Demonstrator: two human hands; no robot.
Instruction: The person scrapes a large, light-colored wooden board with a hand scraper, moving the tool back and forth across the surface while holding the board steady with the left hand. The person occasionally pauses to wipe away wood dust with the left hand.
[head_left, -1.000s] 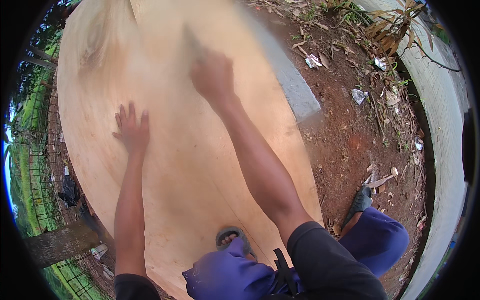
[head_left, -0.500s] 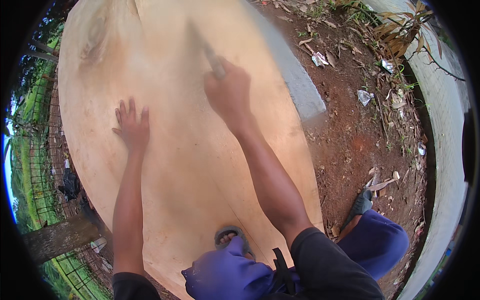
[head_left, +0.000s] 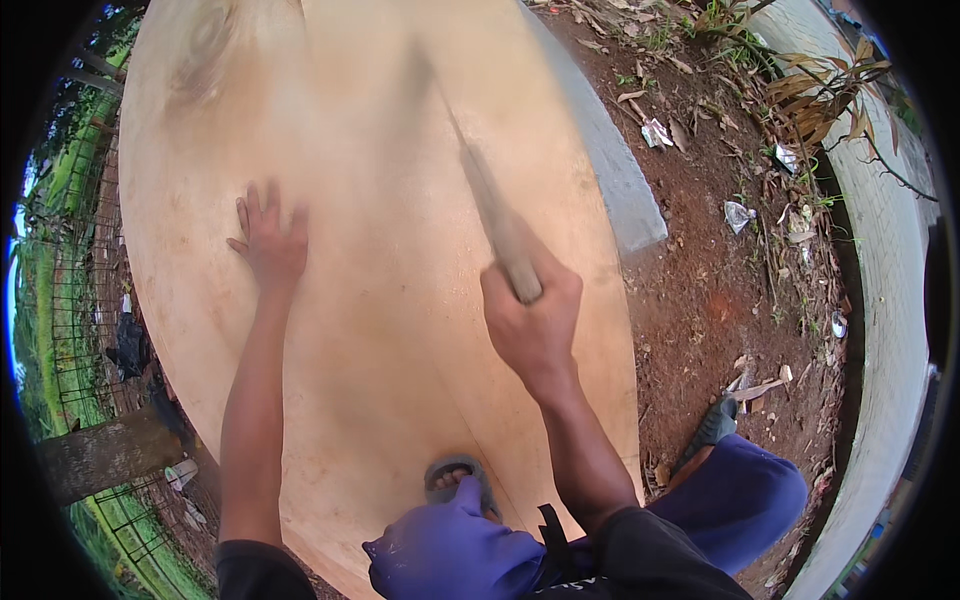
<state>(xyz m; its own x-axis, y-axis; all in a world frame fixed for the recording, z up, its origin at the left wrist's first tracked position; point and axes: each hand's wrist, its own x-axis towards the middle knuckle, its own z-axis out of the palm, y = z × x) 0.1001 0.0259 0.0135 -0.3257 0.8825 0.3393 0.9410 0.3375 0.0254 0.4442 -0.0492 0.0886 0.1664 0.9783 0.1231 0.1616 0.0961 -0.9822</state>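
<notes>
Plywood, pale and honey-toned, fills most of our view: the wide plywood sheet runs from twelve o'clock down to six, lying beneath both our arms. Our left hand, between nine and ten o'clock, rests palm down on it with fingers spread wide, holding nothing. Our right hand, just off centre toward four, is closed around the handle of a long, thin saw-like tool, which points away toward eleven. Its far end is blurred, so we cannot tell whether it has teeth or where exactly it meets the wood.

We judge the step in hand to be a working stroke of the tool along the sheet, with the left hand bracing. A thin dark line slants down toward five o'clock; we cannot tell whether it is a cut or a mark. At six, a sandalled foot stands on the wood, and a grey slab shows beyond the edge at half past one.

The next move, we think, calls for a firm grip, the tool kept straight, and the bracing fingers well clear of its path.
</notes>
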